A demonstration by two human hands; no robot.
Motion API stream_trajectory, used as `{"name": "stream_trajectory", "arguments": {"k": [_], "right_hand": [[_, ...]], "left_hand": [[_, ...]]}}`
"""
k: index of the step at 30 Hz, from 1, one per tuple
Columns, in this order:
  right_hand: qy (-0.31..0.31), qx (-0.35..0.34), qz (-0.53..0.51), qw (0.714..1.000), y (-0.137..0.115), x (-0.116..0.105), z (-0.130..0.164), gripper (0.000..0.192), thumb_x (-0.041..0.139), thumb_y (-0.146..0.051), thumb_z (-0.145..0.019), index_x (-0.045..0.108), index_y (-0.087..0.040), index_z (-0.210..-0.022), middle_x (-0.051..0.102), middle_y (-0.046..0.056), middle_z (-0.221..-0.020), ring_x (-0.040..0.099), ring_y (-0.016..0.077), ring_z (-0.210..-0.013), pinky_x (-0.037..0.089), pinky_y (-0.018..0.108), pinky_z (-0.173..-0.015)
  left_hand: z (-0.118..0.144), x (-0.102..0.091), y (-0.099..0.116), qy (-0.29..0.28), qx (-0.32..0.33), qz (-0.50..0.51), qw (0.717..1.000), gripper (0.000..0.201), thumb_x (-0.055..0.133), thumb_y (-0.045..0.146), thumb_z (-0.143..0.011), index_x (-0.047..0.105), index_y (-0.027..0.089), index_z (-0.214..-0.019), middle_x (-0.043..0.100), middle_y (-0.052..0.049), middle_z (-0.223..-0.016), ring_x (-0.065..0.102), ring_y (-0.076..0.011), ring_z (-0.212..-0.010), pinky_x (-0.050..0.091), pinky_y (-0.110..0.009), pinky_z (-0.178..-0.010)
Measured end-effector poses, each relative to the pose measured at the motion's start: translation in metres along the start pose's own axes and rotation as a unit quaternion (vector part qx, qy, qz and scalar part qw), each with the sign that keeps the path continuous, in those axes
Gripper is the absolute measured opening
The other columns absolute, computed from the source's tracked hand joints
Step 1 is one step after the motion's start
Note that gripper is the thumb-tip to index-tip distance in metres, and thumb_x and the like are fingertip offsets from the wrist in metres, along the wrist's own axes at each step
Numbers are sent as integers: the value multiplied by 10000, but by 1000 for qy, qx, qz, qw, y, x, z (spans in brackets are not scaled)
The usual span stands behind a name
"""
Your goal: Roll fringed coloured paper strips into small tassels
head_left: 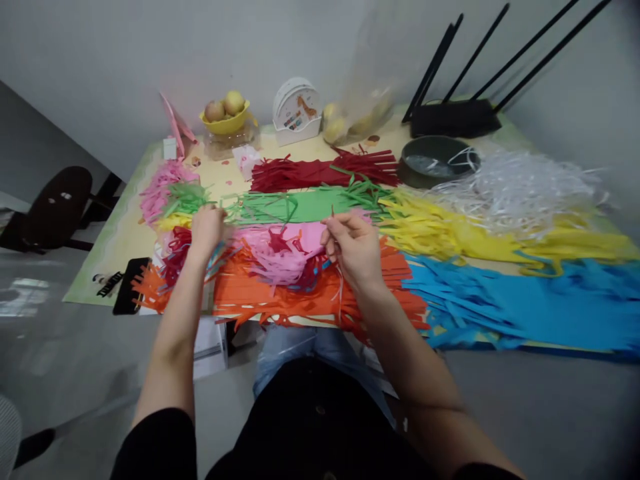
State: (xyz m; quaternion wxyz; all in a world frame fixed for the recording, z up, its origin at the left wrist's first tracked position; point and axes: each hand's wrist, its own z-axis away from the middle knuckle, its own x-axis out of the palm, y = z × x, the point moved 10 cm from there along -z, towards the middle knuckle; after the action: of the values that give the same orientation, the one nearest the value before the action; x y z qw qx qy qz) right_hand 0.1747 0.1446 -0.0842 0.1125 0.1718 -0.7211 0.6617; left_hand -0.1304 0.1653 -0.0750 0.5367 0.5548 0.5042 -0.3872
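Observation:
My right hand (354, 248) is closed in a pinch above the orange strips. A thin, dark reddish strip end (333, 209) sticks up at its fingertips. Close beside this hand, a tangle of pink strips (285, 267) with some red and blue mixed in lies on the orange fringed sheets (235, 290). My left hand (207, 230) is over the small piles at the left, near green strips (187, 198) and dark red strips (177, 257). Its fingers point down and away and are blurred, so their grip is hidden.
Green (310, 203), dark red (310, 173), yellow (465, 233) and blue fringed sheets (550, 300) cover the table. White shredded strips (530, 190) lie beside a dark round bowl (415, 167). Behind stand a router (453, 119), a yellow fruit bowl (225, 125) and a giraffe-printed holder (299, 127).

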Motion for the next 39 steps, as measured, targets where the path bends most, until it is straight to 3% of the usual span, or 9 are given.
{"name": "stream_trajectory", "arguments": {"k": [5, 9, 14, 17, 19, 24, 27, 30, 39], "right_hand": [[-24, 25, 24, 999, 5, 8, 6, 333, 766, -468, -757, 635, -165, -798, 616, -42, -565, 460, 51, -387, 349, 158, -343], [-31, 14, 38, 999, 4, 9, 4, 323, 746, -467, -779, 645, -161, -803, 628, -35, -575, 464, 52, -399, 353, 158, -356], [-38, 11, 74, 997, 5, 12, 2, 350, 750, -485, -762, 662, -152, -821, 602, -40, -529, 428, 52, -382, 312, 171, -359], [-50, -8, 115, 992, 2, 20, 5, 356, 721, -484, -790, 660, -151, -899, 592, -51, -517, 421, 57, -390, 318, 185, -397], [-59, -28, 139, 988, -5, 28, 9, 323, 697, -458, -821, 641, -158, -927, 588, -58, -522, 454, 66, -422, 349, 192, -446], [-107, -60, 162, 979, -28, 54, 20, 250, 666, -416, -838, 629, -169, -841, 553, -53, -547, 493, 80, -487, 364, 206, -504], [-124, -64, 171, 975, -37, 62, 21, 268, 648, -431, -850, 630, -164, -831, 516, -58, -534, 435, 70, -472, 318, 207, -486], [-132, -60, 183, 972, -37, 62, 19, 343, 647, -502, -848, 630, -160, -819, 512, -54, -544, 410, 67, -479, 287, 206, -480], [-155, -32, 212, 964, -26, 56, 15, 342, 652, -489, -855, 644, -152, -801, 518, -51, -555, 380, 66, -496, 272, 204, -491]], "left_hand": [[-13, -19, -81, 23, -69, -56, 996, 231, 466, 65, -830, 693, 67, -872, 624, -256, -1037, 516, -381, -1116, 335, -510, -969], [-13, -34, -103, 55, -76, -50, 994, 188, 525, 74, -797, 708, 64, -837, 648, -225, -977, 556, -374, -1070, 360, -521, -977], [-9, -99, -114, 239, -100, -1, 966, 310, 497, 240, -929, 696, 79, -1103, 616, -206, -1199, 548, -335, -1165, 408, -498, -1016], [10, -129, -80, 334, -45, 105, 936, 274, 486, 260, -960, 699, 143, -1086, 653, -157, -1203, 564, -294, -1205, 406, -478, -1071], [23, -129, -40, 340, 23, 241, 909, 190, 596, 285, -908, 711, 178, -1015, 717, -93, -1058, 651, -244, -1074, 459, -425, -1036], [40, -64, 61, 132, 31, 575, 807, 350, 829, 361, -705, 632, 202, -947, 709, -15, -758, 719, -182, -744, 568, -299, -755], [49, -24, 103, 0, 2, 679, 734, 381, 867, 414, -643, 614, 201, -831, 697, -12, -690, 693, -171, -634, 575, -297, -681], [52, -6, 115, -37, -25, 711, 702, 420, 902, 422, -581, 618, 204, -801, 674, 8, -648, 638, -142, -542, 546, -265, -585], [56, 0, 118, -47, -20, 704, 709, 389, 899, 410, -607, 631, 196, -789, 700, -21, -704, 675, -158, -643, 541, -261, -636]]}}
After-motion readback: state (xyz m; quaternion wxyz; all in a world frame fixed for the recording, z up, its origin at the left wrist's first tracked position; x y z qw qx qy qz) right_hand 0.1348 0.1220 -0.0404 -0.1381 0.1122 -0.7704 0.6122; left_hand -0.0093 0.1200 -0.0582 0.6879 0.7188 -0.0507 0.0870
